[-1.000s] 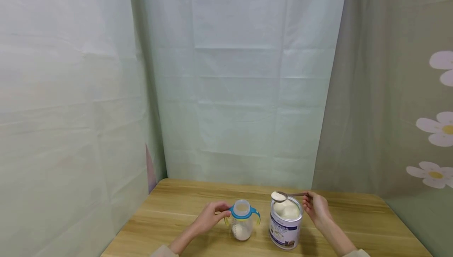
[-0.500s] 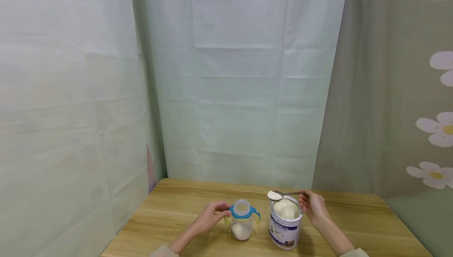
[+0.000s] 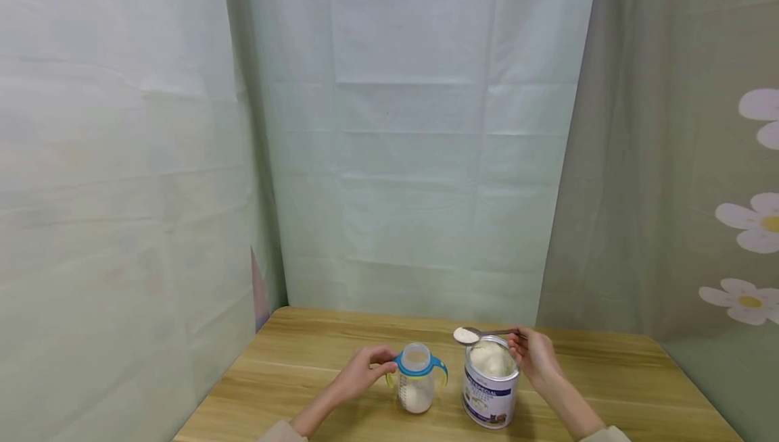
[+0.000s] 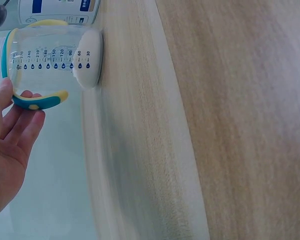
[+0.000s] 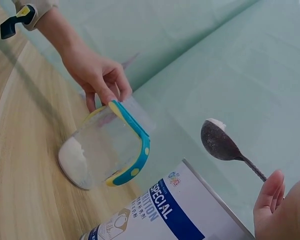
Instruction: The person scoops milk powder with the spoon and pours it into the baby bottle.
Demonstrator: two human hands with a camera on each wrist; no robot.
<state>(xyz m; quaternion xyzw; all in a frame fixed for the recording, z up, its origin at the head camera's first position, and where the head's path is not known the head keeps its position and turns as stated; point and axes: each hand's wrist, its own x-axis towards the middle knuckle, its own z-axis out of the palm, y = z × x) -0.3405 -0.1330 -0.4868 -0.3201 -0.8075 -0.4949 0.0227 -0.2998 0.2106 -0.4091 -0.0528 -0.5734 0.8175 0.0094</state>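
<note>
Taking the bottle [image 3: 416,388] as landmark, the counter [image 3: 316,344] reaches well out to its left, where the edge slants along a pale curtain [image 3: 109,192]; behind it, bare wood runs back to a far edge with rounded corners, under a pale green cloth [image 3: 402,212]. Just left of the bottle is the left hand [image 3: 360,373], its thumb and fingers pinching the bottle's left handle [image 4: 37,102] near the collar. The bottle itself stands upright on the counter, long axis vertical, its uncapped neck facing up, one handle to each side, with white powder [image 4: 88,59] at its bottom. Right of the bottle, past a narrow strip of wood, a can [image 3: 489,395] stands upright and slightly nearer the person, its uncovered top showing pale powder and its printed label facing the person. Above the can, and higher than the bottle's collar, hangs a spoon [image 5: 222,144], clear of the can's rim; its long axis runs roughly level and sideways, the bowl pointing left towards the bottle and bearing a heap of powder, the stem leading right. Farther right of the bottle, beyond the can's mouth, the right hand [image 3: 537,354] grips the end of that stem in its fingertips. The counter carries on rightward from there to its slanting right edge.
</note>
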